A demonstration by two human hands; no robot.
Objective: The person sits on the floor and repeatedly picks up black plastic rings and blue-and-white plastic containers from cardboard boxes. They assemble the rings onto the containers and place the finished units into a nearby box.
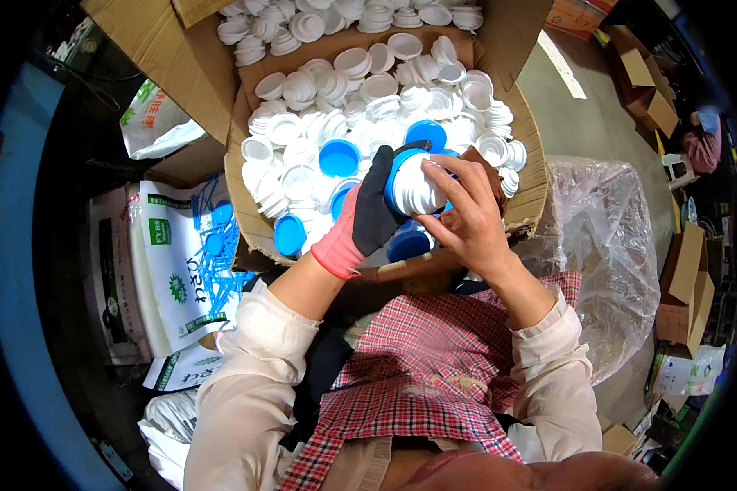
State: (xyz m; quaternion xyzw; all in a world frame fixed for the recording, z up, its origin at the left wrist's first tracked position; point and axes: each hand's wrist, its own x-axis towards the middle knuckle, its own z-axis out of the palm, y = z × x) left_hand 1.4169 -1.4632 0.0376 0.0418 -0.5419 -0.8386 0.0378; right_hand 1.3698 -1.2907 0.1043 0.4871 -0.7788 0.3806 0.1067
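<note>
My left hand [370, 211], in a black and pink glove, is closed around a short stack of white plastic lids [418, 190] with a blue lid at its left end. My bare right hand [477, 214] holds the other side of the stack, thumb below and fingers over the lids. Both hands are above the near part of a cardboard box [534, 151] heaped with white lids [332, 86]. Several blue lids [338, 157] lie among the white ones around my hands. My fingers partly hide the stack.
More white lids fill a section at the back. At left are printed sacks [170, 270] and a tangle of blue plastic strips [219, 274]. A see-through plastic bag [610, 262] lies at right, near open cartons [681, 286]. Another person [703, 143] is at the far right.
</note>
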